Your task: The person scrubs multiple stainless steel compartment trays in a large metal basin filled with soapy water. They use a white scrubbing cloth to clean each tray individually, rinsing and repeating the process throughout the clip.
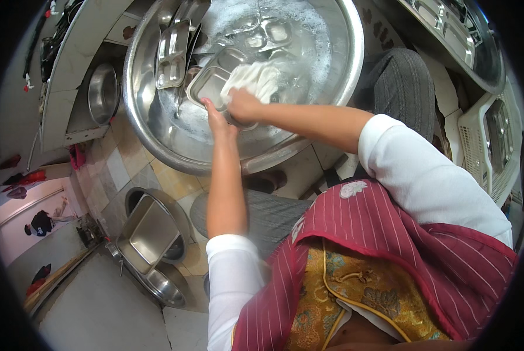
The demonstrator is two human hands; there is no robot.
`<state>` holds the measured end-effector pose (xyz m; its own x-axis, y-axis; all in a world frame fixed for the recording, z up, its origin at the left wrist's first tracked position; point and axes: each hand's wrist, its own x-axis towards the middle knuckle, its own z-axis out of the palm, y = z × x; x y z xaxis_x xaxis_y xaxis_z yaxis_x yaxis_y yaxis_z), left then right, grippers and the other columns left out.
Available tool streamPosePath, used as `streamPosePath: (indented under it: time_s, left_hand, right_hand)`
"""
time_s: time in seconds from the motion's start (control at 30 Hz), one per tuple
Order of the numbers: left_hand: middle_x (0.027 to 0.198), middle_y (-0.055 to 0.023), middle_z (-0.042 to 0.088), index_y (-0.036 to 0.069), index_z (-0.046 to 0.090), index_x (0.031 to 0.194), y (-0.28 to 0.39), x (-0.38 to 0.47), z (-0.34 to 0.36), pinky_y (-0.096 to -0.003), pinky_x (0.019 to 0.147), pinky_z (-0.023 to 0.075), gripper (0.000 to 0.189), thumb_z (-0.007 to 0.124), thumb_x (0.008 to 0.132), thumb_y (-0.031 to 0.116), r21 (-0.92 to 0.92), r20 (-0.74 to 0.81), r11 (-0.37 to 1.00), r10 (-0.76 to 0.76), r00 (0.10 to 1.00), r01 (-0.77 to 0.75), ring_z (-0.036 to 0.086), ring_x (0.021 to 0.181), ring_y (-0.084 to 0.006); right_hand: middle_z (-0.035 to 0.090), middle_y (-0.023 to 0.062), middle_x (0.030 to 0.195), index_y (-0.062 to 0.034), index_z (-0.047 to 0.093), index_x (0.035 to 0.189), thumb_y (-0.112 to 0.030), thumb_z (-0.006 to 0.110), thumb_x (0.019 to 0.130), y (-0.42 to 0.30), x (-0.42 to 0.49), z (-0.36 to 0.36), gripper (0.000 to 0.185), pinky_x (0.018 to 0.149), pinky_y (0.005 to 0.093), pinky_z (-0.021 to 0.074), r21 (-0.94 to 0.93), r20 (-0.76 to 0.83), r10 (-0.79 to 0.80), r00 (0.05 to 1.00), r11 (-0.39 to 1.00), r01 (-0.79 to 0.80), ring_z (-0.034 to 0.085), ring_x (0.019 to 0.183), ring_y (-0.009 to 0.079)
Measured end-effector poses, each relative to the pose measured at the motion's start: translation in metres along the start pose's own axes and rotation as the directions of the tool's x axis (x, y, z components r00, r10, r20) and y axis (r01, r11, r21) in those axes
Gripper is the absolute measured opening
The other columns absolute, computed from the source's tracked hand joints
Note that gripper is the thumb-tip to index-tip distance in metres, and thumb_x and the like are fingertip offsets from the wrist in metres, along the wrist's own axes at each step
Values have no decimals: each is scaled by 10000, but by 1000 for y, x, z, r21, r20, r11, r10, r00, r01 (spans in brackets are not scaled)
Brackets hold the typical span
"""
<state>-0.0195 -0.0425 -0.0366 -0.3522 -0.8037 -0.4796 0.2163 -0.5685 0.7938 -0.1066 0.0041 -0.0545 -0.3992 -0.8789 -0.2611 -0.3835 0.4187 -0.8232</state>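
Note:
Before me stands a large round metal basin (134, 101) with foamy water (308, 26) in it. My left hand (220, 120) grips the near edge of a compartment tray (209, 84) of stainless steel, which is tilted above the water. In my right hand (243, 106) is a wet white cloth (255, 80), pressed against the tray and covering part of it. More steel compartment trays (173, 55) lean against the basin's left wall. Another tray (276, 31) lies in the suds at the far side, partly under water.
At the right, a second metal basin (493, 66) holds compartment trays, and a white plastic basket (469, 131) holds more. Rectangular and round steel pans (152, 237) stand on the tiled floor at lower left. A steel bowl (104, 94) rests on a shelf. A person (42, 223) appears far left.

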Motion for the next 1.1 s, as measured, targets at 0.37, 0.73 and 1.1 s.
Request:
streamPosePath:
  time_s: [0.37,0.73,1.1]
  left_hand:
    - [1211,-179,484,-120,375,1255,35,-14,-19,-381,962,365,710,460,899,489,120,26,985,120,992,-122,495,1094,-251]
    - [1066,-153,568,-120,514,1106,16,-12,-13,-350,794,457,464,525,908,300,208,-150,974,118,982,-85,572,909,-226]
    - [934,-136,609,-89,564,1004,10,-9,-9,-319,656,452,275,616,789,75,539,-1,842,29,1000,-24,585,761,-206]
  right_hand:
    - [591,251,1011,14,515,1056,-247,553,755,47,51,-71,400,824,407,457,-168,-71,-105,992,982,92,586,936,352]
    - [622,217,966,-8,601,1032,-264,525,705,17,46,-74,422,837,377,462,22,-150,-397,906,914,404,604,911,333]
    - [597,221,976,-27,593,940,-197,515,754,6,58,-58,263,784,451,437,-96,-84,-397,914,916,389,547,983,366]
